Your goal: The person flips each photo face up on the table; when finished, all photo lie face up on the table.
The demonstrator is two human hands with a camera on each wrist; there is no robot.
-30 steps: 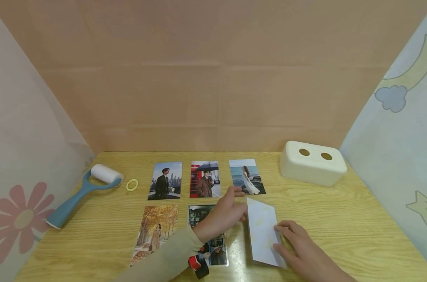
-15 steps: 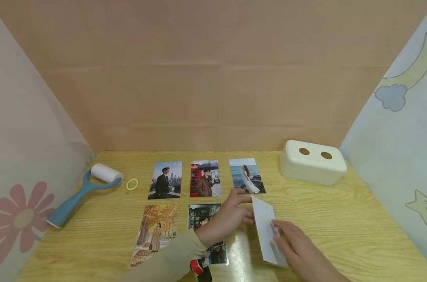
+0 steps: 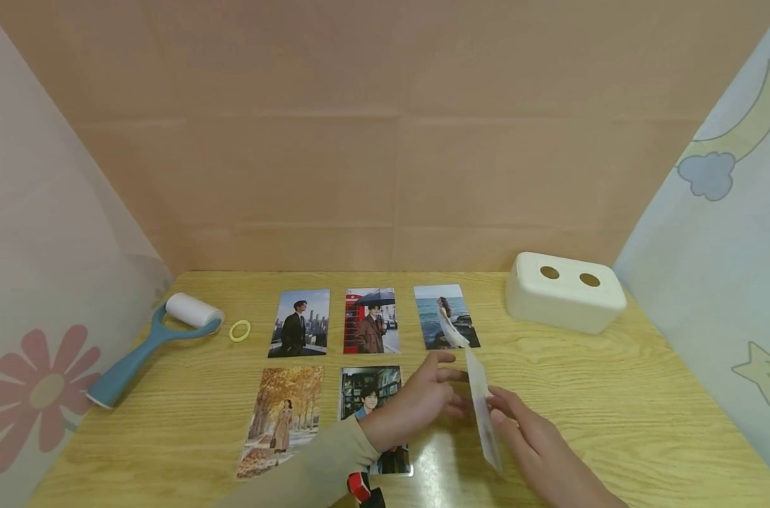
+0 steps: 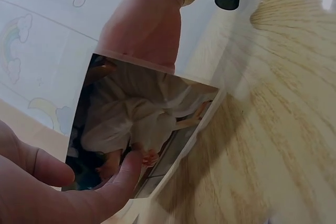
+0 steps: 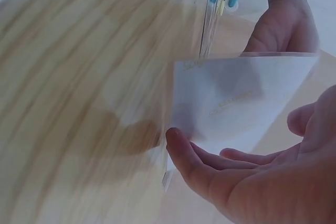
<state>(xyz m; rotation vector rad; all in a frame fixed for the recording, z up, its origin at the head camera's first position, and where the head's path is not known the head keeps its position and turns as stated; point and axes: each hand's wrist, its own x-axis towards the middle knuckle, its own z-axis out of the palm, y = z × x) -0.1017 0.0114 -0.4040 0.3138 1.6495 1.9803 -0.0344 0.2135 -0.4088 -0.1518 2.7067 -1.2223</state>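
A photo card (image 3: 482,409) stands on its long edge on the table between my hands, its white back toward the right. In the left wrist view the printed face of the card (image 4: 142,114) shows people in pale clothes, with a clear margin along one side. My left hand (image 3: 423,398) is at the printed face, a finger touching it. On the other side, my right hand (image 3: 527,437) rests its extended fingertips against the white back (image 5: 226,98), thumb apart from it. Part of a photo with a bookshelf background (image 3: 368,384) is hidden under my left wrist.
Photos lie face up in rows: a dark suit one (image 3: 298,323), an umbrella one (image 3: 370,321), a seaside one (image 3: 447,317), and an autumn one (image 3: 283,420). A blue-handled lint roller (image 3: 152,342) and yellow ring (image 3: 240,331) lie left. A white box with two holes (image 3: 565,296) stands back right.
The card has tipped from leaning with its white back showing to nearly upright on its edge. Both hands shifted slightly to the right with it. The laid-out photos stay put.
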